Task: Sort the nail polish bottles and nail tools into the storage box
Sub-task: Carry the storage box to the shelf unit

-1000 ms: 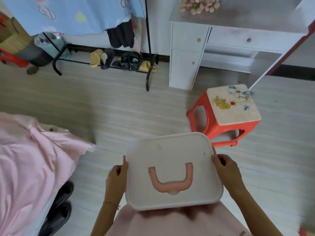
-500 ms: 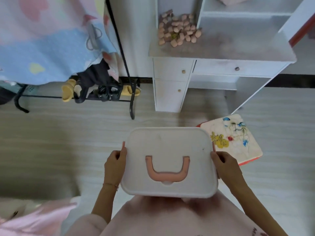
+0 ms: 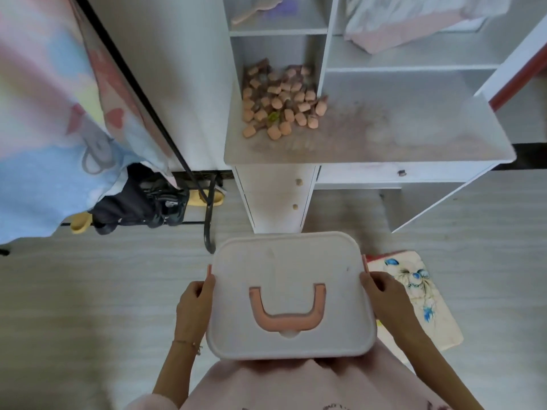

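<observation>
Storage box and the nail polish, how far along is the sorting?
Nothing looks sorted yet. In hand: both hands, left and right, hold the box by its sides, lid closed, pink handle lying flat. Left: set it down, open it, and load the bottles, all heaped on the desk.

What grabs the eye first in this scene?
A white storage box with a pink handle, lid shut, sits bottom centre, gripped at its sides by the left hand and right hand. Beyond it, a heap of small pinkish bottles covers the white desk.
</observation>
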